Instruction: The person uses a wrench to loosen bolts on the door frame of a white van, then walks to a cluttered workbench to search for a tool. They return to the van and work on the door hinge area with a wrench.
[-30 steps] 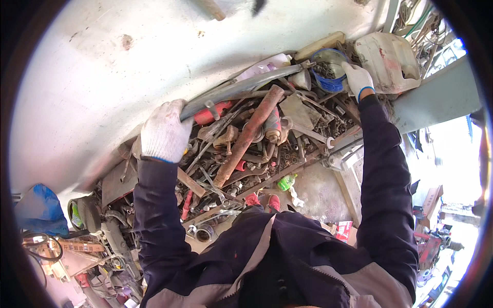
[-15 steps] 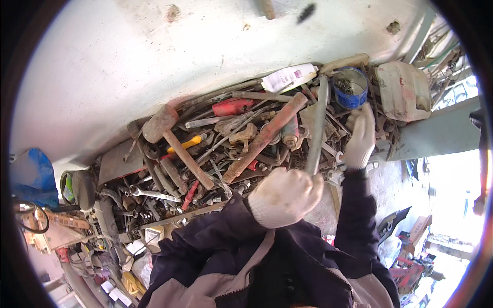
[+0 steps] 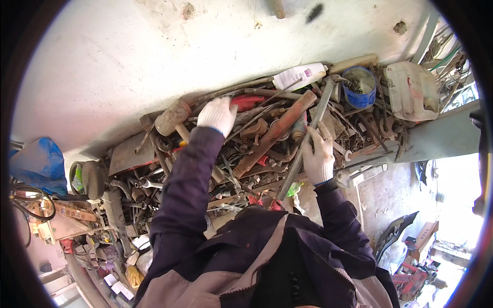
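My left hand [image 3: 217, 116], in a white knit glove, is at the back of the tool pile, beside a red-handled tool [image 3: 247, 102] and right of a wooden mallet [image 3: 172, 118]. Its fingers are curled downward and pressed together; whatever is under them is hidden. My gloved right hand [image 3: 319, 155] is closed on a long grey metal bar [image 3: 295, 172]. The bar slants from near a blue can [image 3: 359, 91] down toward my chest, its far end by a hammer-like head. A rusty reddish pipe [image 3: 277, 134] lies in the pile between my hands.
A white bottle [image 3: 299, 77] lies against the pale wall [image 3: 169, 46]. Right of the can stands a dirty white jerrycan [image 3: 412, 91]. Wrenches [image 3: 150, 183] and other loose metal parts crowd the bench. A blue plastic bag [image 3: 38, 167] hangs at far left.
My left hand has moved up and left, from near my chest to the back of the pile. My right hand has come left and down from beside the can onto the bar, which now slants more.
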{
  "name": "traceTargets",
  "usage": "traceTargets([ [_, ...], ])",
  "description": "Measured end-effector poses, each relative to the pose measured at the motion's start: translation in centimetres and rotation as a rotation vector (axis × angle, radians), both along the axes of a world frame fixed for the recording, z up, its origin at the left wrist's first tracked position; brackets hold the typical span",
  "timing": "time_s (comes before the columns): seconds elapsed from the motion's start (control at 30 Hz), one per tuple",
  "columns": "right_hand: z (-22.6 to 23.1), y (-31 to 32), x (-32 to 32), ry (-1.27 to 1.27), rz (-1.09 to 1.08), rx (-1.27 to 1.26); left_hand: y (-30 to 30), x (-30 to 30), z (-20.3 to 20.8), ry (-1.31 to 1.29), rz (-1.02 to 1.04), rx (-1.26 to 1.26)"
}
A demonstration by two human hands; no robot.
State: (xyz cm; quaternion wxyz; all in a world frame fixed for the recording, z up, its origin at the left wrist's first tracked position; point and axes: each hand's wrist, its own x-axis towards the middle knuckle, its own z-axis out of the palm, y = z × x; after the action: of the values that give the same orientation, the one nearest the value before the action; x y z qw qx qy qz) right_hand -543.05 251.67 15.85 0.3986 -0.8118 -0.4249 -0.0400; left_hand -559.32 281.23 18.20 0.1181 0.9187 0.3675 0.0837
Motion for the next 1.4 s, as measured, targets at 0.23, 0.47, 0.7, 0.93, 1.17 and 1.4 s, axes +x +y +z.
traceTargets([
  [0.23,-1.7,-1.1,0.3,0.078,-0.054,-0.17,3.8,2.7,-2.6,0.252,0.008,-0.048],
  [0.47,-3.3,-2.1,0.2,0.084,-0.055,-0.144,1.2,0.9,-1.2,-0.094,0.056,-0.109],
  [0.7,-0.5,0.1,-0.3,-0.036,-0.16,-0.001,-3.8,3.3,0.6,-0.233,-0.065,-0.141],
  [0.93,6.8,7.8,0.7,-0.313,0.407,0.109,-10.9,0.7,-2.1,-0.616,-0.03,0.065],
  [1.17,2.9,22.5,-0.8,-0.463,0.921,-0.475,-13.0,-2.1,-2.1,-0.418,-0.138,0.047],
  [1.4,0.5,28.0,-2.9,-0.499,1.021,-0.931,-15.4,-7.5,-2.4,-0.598,-0.014,0.022],
])
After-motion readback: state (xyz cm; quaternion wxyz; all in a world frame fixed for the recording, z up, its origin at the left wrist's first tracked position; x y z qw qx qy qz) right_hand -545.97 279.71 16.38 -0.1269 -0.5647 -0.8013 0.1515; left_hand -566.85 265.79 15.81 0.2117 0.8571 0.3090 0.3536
